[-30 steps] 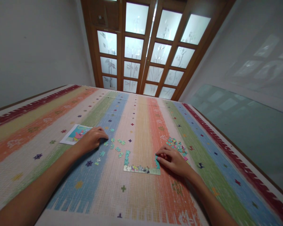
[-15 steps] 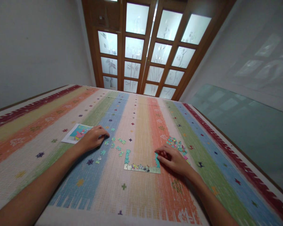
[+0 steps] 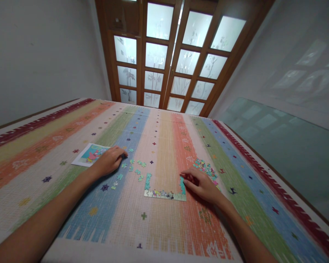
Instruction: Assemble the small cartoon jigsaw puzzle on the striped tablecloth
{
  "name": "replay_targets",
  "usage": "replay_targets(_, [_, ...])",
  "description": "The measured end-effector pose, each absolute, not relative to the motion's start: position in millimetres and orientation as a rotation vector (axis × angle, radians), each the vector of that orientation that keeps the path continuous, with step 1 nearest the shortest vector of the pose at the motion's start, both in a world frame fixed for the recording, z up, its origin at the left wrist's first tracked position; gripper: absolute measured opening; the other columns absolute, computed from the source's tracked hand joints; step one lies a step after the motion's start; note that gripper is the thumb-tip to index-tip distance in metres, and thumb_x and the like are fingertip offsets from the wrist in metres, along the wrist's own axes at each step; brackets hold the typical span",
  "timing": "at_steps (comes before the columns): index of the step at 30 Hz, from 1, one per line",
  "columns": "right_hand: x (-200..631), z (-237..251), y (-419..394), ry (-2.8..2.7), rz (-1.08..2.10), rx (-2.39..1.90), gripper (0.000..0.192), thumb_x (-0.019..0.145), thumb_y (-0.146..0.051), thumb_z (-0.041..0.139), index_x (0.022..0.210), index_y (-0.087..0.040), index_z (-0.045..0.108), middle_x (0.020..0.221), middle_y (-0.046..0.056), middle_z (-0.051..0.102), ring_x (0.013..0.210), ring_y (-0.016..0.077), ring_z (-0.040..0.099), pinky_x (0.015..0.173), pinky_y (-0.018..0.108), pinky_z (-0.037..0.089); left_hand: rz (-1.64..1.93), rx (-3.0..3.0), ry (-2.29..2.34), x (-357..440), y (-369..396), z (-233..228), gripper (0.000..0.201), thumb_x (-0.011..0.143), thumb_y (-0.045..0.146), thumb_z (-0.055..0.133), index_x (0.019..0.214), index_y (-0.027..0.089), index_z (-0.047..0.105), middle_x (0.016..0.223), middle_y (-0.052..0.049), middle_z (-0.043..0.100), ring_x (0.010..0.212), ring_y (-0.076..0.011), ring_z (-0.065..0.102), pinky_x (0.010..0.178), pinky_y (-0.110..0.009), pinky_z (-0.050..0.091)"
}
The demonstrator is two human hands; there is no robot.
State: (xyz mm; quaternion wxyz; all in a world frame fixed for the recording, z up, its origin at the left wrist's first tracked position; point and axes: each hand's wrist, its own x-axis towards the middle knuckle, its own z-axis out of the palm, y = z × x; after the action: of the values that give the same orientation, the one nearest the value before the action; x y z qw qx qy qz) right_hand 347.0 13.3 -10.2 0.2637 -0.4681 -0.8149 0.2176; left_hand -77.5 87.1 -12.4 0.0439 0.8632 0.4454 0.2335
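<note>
As my right hand (image 3: 200, 185) sits at the puzzle border (image 3: 166, 195), presumably steadying it, my left hand (image 3: 111, 160) curls beside loose pieces (image 3: 137, 171), both grips unclear.

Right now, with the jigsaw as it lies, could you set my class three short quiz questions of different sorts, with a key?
1. Which hand is nearer the joined pieces, left or right?
2. True or false: the joined pieces form a closed rectangle.
3. Fill in: seen from the camera, the left hand hides part of the printed ____.

Key: 1. The right hand. 2. False; the far side is open. 3. Picture.
</note>
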Motion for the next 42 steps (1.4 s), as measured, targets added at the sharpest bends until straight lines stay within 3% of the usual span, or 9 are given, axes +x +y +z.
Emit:
replay_targets(4, [347.8, -13.3, 14.8, -2.167, 0.529, -1.299, 0.021, 0.094, -0.029, 0.056, 0.108, -0.019, 0.068, 0.091, 0.007, 0.068, 0.078, 0.0206, 0.061, 0.076, 0.036, 0.048, 0.693, 2.681, 1.364, -75.9, 86.4, -14.3, 0.025, 0.085, 0.007, 0.044, 0.097, 0.019, 0.063, 0.093, -0.008, 0.066, 0.088, -0.0235, 0.063, 0.084, -0.038, 0.053])
replay_targets(15, [345.8, -11.6, 13.5, -2.205, 0.504, -1.331, 0.016, 0.094, -0.03, 0.061, 0.089, -0.019, 0.072, 0.085, 0.005, 0.063, 0.074, 0.0174, 0.058, 0.071, 0.032, 0.047, 0.666, 2.695, 1.39, -73.6, 85.2, -14.5, 0.023, 0.086, 0.009, 0.045, 0.097, 0.019, 0.062, 0.093, -0.007, 0.066, 0.089, -0.0236, 0.062, 0.085, -0.039, 0.052])
replay_targets(28, [347.6, -12.3, 13.9, -2.222, 0.513, -1.305, 0.017, 0.095, -0.03, 0.061, 0.089, -0.019, 0.072, 0.086, 0.005, 0.062, 0.075, 0.0176, 0.058, 0.072, 0.033, 0.047, 0.698, 2.641, 1.441, -77.6, 86.6, -11.9, 0.024, 0.086, 0.012, 0.046, 0.098, 0.017, 0.065, 0.095, -0.01, 0.068, 0.092, -0.0261, 0.063, 0.087, -0.042, 0.052])
replay_targets(34, [347.7, -12.3, 13.2, -2.215, 0.534, -1.32, 0.016, 0.095, -0.029, 0.06, 0.09, -0.02, 0.073, 0.087, 0.005, 0.063, 0.077, 0.0183, 0.059, 0.073, 0.033, 0.048, 0.681, 2.632, 1.28, -75.1, 81.4, 0.8, 0.02, 0.087, 0.017, 0.046, 0.086, 0.02, 0.066, 0.089, -0.006, 0.07, 0.092, -0.0246, 0.061, 0.091, -0.041, 0.049])
replay_targets(38, [347.5, -11.5, 12.9, -2.209, 0.539, -1.309, 0.016, 0.095, -0.028, 0.06, 0.09, -0.02, 0.073, 0.087, 0.005, 0.063, 0.076, 0.0185, 0.059, 0.073, 0.034, 0.048, 0.505, 2.524, 1.113, -75.4, 72.1, 18.5, 0.013, 0.075, 0.021, 0.056, 0.077, 0.021, 0.069, 0.083, -0.004, 0.068, 0.085, -0.0226, 0.061, 0.088, -0.037, 0.049])
replay_targets(42, [346.8, -9.9, 12.6, -2.213, 0.536, -1.306, 0.016, 0.095, -0.028, 0.06, 0.09, -0.02, 0.073, 0.086, 0.005, 0.062, 0.076, 0.0188, 0.059, 0.074, 0.034, 0.047, 0.287, 2.465, 1.034, -80.1, 65.4, 30.5, 0.015, 0.076, 0.031, 0.066, 0.084, 0.022, 0.075, 0.081, -0.003, 0.067, 0.079, -0.0197, 0.061, 0.086, -0.036, 0.049])
